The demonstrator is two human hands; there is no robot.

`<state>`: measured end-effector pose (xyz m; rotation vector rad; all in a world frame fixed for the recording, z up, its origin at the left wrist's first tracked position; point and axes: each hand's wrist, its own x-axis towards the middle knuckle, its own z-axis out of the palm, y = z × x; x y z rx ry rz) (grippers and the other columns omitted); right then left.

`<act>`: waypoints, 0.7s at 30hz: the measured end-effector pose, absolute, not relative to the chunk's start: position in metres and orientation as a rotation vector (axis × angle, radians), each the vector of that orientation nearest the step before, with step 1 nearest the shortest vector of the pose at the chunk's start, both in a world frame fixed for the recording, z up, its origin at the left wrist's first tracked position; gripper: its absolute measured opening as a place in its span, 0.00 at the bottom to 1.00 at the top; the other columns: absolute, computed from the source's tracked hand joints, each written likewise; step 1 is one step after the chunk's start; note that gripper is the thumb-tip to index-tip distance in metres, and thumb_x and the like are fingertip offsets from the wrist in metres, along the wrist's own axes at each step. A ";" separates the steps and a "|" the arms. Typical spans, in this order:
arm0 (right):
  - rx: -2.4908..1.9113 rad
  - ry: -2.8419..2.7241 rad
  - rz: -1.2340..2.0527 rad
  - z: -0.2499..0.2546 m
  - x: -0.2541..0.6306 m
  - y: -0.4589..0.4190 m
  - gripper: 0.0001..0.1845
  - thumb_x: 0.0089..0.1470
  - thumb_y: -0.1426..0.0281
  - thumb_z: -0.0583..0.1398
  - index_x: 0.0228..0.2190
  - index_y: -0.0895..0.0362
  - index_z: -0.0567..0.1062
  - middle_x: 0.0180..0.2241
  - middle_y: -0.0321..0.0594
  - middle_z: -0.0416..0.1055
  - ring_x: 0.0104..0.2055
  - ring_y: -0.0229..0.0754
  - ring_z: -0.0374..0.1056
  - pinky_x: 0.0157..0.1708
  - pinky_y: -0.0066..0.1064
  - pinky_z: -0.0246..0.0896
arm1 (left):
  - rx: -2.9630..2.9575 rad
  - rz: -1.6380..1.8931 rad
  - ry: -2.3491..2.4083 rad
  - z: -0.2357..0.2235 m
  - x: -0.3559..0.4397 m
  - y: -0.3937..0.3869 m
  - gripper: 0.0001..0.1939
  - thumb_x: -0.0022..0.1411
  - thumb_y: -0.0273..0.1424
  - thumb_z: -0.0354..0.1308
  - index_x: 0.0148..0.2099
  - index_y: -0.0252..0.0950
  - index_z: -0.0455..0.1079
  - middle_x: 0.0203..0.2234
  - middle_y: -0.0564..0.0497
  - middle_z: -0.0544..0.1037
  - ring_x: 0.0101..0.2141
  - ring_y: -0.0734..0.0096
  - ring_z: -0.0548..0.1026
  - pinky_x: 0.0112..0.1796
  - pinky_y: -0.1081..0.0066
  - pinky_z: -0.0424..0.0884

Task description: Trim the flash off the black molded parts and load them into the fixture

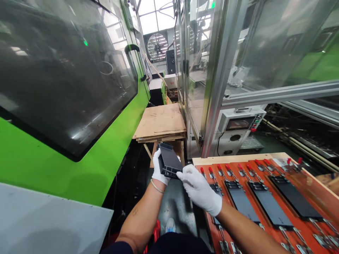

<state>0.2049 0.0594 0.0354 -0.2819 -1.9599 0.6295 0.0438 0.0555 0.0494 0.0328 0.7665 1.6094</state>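
Note:
A dark grey moulded plastic part (169,161), long and flat with ribbed ends, is held out in front of me above the floor. My left hand (159,168), in a white glove, wraps its near left edge. My right hand (199,189), also gloved, pinches the near right corner with its fingertips. Both hands sit just left of an orange fixture board (299,225). On the board lie several similar dark flat parts (268,208), side by side under red-handled toggle clamps (239,170).
A green moulding machine (60,155) with a dark window fills the left. A stack of cardboard sheets (161,123) rests on a stand straight ahead. An aluminium-framed glass enclosure (214,88) and a white control box (238,130) stand at right. Grey floor lies below.

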 end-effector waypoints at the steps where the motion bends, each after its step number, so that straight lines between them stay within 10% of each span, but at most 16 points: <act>1: -0.254 -1.975 0.621 0.033 0.206 0.059 0.11 0.61 0.81 0.54 0.33 0.54 0.71 0.29 0.34 0.60 0.29 0.35 0.59 0.28 0.25 0.59 | 0.048 1.588 0.764 0.049 0.044 0.055 0.21 0.59 0.47 0.56 0.32 0.32 0.72 0.22 0.42 0.77 0.23 0.57 0.76 0.27 0.60 0.75; 12: -0.229 -1.999 0.623 0.025 0.220 0.059 0.13 0.60 0.80 0.54 0.37 0.52 0.74 0.30 0.35 0.63 0.30 0.36 0.63 0.28 0.26 0.61 | 0.041 1.570 0.820 0.062 0.044 0.059 0.16 0.59 0.41 0.58 0.35 0.31 0.72 0.24 0.45 0.77 0.25 0.58 0.77 0.31 0.57 0.76; 21: -0.559 -1.804 0.650 0.048 0.245 0.031 0.18 0.58 0.83 0.54 0.43 0.51 0.74 0.35 0.39 0.69 0.37 0.39 0.69 0.36 0.33 0.68 | 0.645 1.983 0.482 0.110 0.015 0.044 0.31 0.55 0.52 0.59 0.54 0.37 0.70 0.43 0.47 0.81 0.40 0.63 0.77 0.44 0.63 0.73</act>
